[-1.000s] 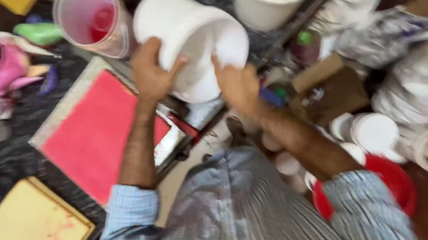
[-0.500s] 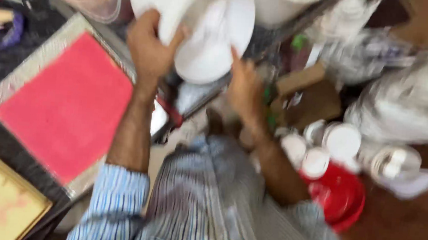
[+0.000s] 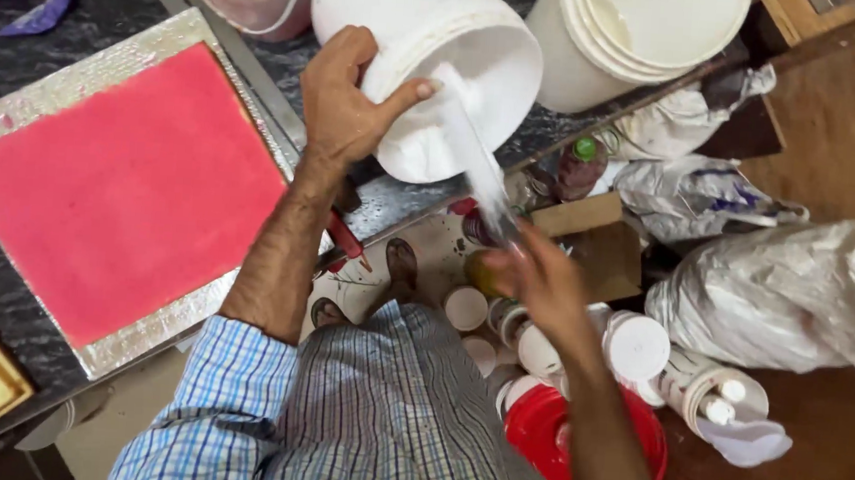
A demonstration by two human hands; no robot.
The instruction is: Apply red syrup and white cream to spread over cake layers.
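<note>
Since the red slab in its silvery textured tray [image 3: 100,187] fills the dark counter, I tip the white plastic bucket [image 3: 430,60] over the edge, left hand [image 3: 347,104] clamping its rim, right hand [image 3: 540,278] pinching a thin white stick [image 3: 469,153] inside to scrape.

Dark, speckled stone worktop [image 3: 82,15] fills the upper left of the frame; its edge runs diagonally from lower left to upper right. A metal strip [image 3: 225,50] lies along it near the top. Floor below the edge: pale and paint-spattered at centre [image 3: 436,261], brown and bare at right and lower right [image 3: 844,169]. Crumpled plastic sheeting [image 3: 795,296] lies in a heap at right, more of it [image 3: 692,193] above centre right. A piece of brown cardboard [image 3: 597,247] sits at centre right. A wooden corner [image 3: 815,11] shows at top right. Light is even, soft, without hard shadows.
</note>
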